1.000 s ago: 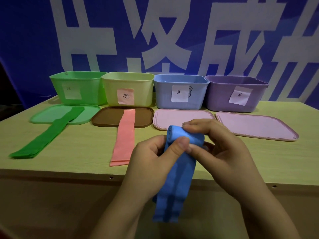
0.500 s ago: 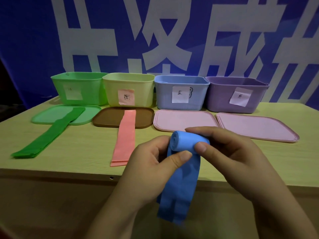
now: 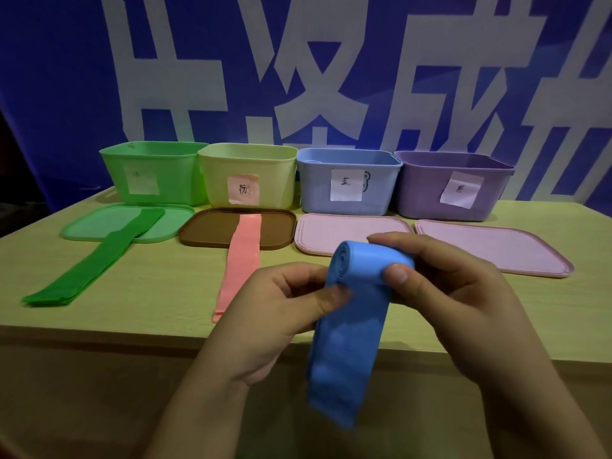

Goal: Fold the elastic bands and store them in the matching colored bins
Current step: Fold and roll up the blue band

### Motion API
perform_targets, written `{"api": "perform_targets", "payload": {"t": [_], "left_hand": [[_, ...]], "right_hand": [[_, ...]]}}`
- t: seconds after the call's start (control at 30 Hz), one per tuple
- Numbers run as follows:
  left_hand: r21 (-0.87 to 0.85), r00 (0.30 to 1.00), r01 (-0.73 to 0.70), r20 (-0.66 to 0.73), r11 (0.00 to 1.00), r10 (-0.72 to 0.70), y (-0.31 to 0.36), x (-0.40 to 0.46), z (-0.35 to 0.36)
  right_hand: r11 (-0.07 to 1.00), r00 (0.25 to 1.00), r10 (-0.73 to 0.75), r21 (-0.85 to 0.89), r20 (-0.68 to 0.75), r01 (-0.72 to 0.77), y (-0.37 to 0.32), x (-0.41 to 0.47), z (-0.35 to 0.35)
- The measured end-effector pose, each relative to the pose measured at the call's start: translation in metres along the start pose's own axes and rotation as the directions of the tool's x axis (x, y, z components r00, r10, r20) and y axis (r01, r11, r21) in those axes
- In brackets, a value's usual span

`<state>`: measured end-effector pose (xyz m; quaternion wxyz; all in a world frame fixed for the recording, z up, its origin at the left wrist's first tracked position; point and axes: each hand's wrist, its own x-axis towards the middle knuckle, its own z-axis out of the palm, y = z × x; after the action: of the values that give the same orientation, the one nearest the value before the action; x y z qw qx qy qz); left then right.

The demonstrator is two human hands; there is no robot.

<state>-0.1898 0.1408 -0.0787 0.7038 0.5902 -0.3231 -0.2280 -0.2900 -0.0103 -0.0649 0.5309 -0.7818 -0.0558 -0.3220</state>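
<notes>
The blue band [image 3: 347, 326] is held in the air over the near edge of the surface [image 3: 165, 309], so its loose tail can hang free below that edge while the top is wound into a roll. The right hand [image 3: 457, 293] has its grip closed on the roll, thumb on the near face and fingers over the top, which keeps the coil from springing open. The left hand [image 3: 281, 309] pinches the band just under the roll between thumb and fingers, likely to keep the strip taut and straight as it feeds in. About half the strip looks wound, so this band is part-way folded and not yet stored.

Four bins stand in a row along the far edge: a green bin [image 3: 152, 173], a yellow bin [image 3: 248, 175] with a pink label, a blue bin [image 3: 347, 180] and a purple bin [image 3: 453, 183]. Four lids lie flat, one in front of each bin, leaving the bins open for dropping bands in. Three bands show in all: the blue one, a green band [image 3: 99, 260] lying from the green lid [image 3: 99, 223] toward the near left corner, and a pink band [image 3: 240, 263] lying from the brown lid [image 3: 205, 226] toward the near edge. Each flat band points at its own bin. No purple band is visible.
</notes>
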Motion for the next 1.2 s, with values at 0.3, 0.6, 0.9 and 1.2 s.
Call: {"api": "perform_targets", "payload": {"t": [0.3,0.6,0.9,1.2], "left_hand": [[0.097,1.0,-0.011,0.01,0.995,0.01,-0.006,-0.001,0.007],[0.202,0.994,-0.105,0.014,0.974,0.104,0.0,-0.005,0.005],[0.232,0.982,-0.189,0.029,0.954,0.187,-0.003,-0.008,-0.001],[0.173,0.976,-0.146,-0.133,0.974,0.17,-0.01,-0.002,0.006]], "right_hand": [[0.987,0.988,-0.124,-0.108,-0.09,0.114,0.005,0.0,0.01],[0.986,0.96,-0.158,-0.097,-0.233,0.138,0.006,-0.002,0.015],[0.934,0.932,-0.284,-0.287,-0.226,0.214,0.012,0.0,0.027],[0.926,0.949,-0.299,-0.268,-0.098,0.264,0.016,-0.001,0.03]]}}
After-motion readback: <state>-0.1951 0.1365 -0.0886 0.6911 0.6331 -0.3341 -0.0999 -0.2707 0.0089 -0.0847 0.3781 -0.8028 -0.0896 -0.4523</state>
